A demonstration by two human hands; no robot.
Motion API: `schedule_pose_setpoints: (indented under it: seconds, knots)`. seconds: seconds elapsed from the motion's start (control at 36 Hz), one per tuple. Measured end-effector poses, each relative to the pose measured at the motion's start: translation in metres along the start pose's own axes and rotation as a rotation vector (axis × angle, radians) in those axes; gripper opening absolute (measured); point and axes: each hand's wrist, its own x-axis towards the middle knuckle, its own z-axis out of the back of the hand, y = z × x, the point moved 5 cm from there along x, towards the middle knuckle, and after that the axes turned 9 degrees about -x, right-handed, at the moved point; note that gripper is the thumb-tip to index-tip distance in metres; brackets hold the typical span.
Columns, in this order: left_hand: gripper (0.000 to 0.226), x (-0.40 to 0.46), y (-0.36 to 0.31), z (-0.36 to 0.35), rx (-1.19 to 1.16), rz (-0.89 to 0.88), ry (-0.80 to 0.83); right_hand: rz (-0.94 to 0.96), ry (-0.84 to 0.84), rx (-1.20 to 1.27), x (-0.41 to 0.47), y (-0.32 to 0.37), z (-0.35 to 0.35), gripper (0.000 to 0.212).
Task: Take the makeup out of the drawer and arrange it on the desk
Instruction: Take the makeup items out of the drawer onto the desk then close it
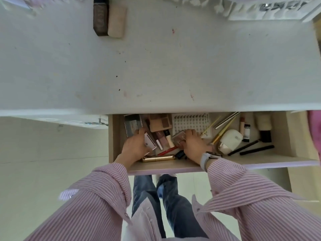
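Open drawer (281, 134), makeup inside. Left hand (134, 145) grips a pink box (149, 141); right hand (192, 144) grasps a brown compact (178, 139). Two palettes (109, 18) on desk (156, 66).

Drawer (278, 160) packed tight with makeup; desk (156, 66) bare across middle.

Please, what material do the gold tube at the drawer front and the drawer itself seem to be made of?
The gold tube looks like polished metal or metallised plastic: it shows bright highlights. The drawer looks like pale laminated board, matte, with a faint wood-tone surface.
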Motion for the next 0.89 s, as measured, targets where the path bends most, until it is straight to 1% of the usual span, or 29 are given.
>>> schedule_pose_setpoints:
  seconds: [0.06,0.11,0.22,0.31,0.36,0.42,0.47,0.5,0.56,0.61,0.67,0.78,0.89]
  knots:
    - [0.050,-0.004,-0.003,0.005,-0.075,-0.029,0.008,0.040,-0.029,-0.001,-0.002,-0.003,0.003,0.032]
    - [0.039,-0.010,-0.005,0.012,-0.126,-0.058,0.011,0.069,-0.063,0.025,-0.005,-0.007,0.008,0.026]
    - [0.035,-0.026,-0.015,0.027,-0.292,-0.078,0.071,0.163,0.015,0.279,-0.020,-0.005,0.036,0.007]
    - [0.028,-0.034,-0.026,0.049,-0.432,-0.116,0.070,0.261,0.054,0.402,-0.028,0.002,0.075,0.009]
    - [0.021,-0.036,-0.034,0.068,-0.532,-0.155,0.034,0.297,0.006,0.495,-0.029,0.007,0.104,0.005]
    - [0.016,-0.035,-0.042,0.089,-0.708,-0.180,-0.021,0.284,-0.083,0.590,-0.025,0.011,0.131,0.006]
    - [0.020,-0.028,-0.048,0.109,-0.898,-0.156,-0.105,0.238,-0.210,0.654,-0.017,0.014,0.155,0.016]
    - [0.021,-0.022,-0.050,0.119,-0.950,-0.139,-0.165,0.218,-0.267,0.680,-0.010,0.016,0.164,0.021]
    - [0.025,-0.007,-0.055,0.139,-0.965,-0.130,-0.292,0.182,-0.336,0.703,0.008,0.021,0.178,0.027]
    - [0.030,0.011,-0.062,0.158,-0.934,-0.137,-0.395,0.140,-0.348,0.704,0.032,0.026,0.184,0.029]
    - [0.037,0.025,-0.069,0.170,-0.880,-0.130,-0.461,0.095,-0.340,0.713,0.050,0.031,0.187,0.031]
    - [0.052,0.059,-0.083,0.192,-0.770,-0.143,-0.514,0.018,-0.341,0.768,0.084,0.045,0.195,0.046]
    - [0.054,0.087,-0.104,0.215,-0.578,-0.257,-0.530,-0.054,-0.400,0.839,0.113,0.056,0.218,0.046]
